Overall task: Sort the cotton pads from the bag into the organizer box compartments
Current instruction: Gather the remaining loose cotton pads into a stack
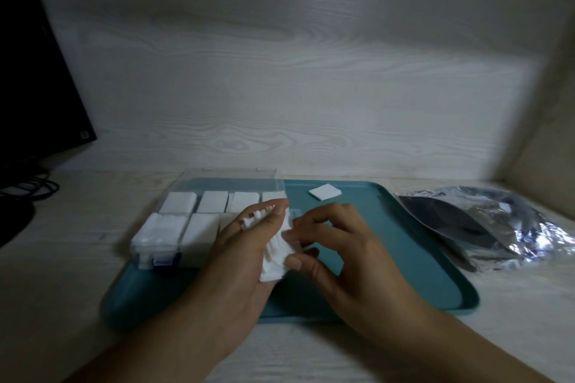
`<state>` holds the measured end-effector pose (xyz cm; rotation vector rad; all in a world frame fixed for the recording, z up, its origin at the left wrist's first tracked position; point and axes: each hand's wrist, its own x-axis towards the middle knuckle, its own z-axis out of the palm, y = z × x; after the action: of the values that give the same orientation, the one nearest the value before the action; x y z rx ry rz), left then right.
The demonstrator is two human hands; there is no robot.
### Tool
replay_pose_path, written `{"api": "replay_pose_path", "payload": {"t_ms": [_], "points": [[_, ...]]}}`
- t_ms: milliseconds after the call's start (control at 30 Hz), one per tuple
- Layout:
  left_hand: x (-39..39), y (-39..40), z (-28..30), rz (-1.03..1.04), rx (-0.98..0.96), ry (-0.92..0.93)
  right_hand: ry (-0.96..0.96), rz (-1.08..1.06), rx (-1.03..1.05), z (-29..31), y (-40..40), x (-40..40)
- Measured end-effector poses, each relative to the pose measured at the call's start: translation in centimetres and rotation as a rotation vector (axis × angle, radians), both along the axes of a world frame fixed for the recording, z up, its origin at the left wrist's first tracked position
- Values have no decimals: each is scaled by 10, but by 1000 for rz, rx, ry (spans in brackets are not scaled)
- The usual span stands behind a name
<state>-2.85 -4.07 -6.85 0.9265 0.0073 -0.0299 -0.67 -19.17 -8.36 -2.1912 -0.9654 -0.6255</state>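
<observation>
Pale wood desk under a teal tray. Beside the organizer box, my left hand grips a stack of cotton pads; my right hand pinches its edge, probably peeling some for a near compartment. Right of the box, the bag lies open.

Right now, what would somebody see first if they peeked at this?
First, the two hands, the left hand and right hand, gripping a fanned stack of white cotton pads over the teal plastic tray. Left of them sits a clear organizer box packed with pads; a crinkly silver bag lies right.
</observation>
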Motion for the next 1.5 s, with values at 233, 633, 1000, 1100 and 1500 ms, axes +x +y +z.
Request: {"api": "replay_pose_path", "payload": {"t_ms": [233,633,1000,1100,1500], "points": [[6,8,4,68,23,32,467,-271,260,26,-13,43],[11,14,7,113,-6,22,559,-630,-495,0,12,157],[7,11,4,99,43,7,846,-492,-160,17,-11,90],[6,12,4,93,50,11,738,-461,-116,4,-17,87],[7,12,1,-14,78,-22,764,276,508,54,-18,25]]}}
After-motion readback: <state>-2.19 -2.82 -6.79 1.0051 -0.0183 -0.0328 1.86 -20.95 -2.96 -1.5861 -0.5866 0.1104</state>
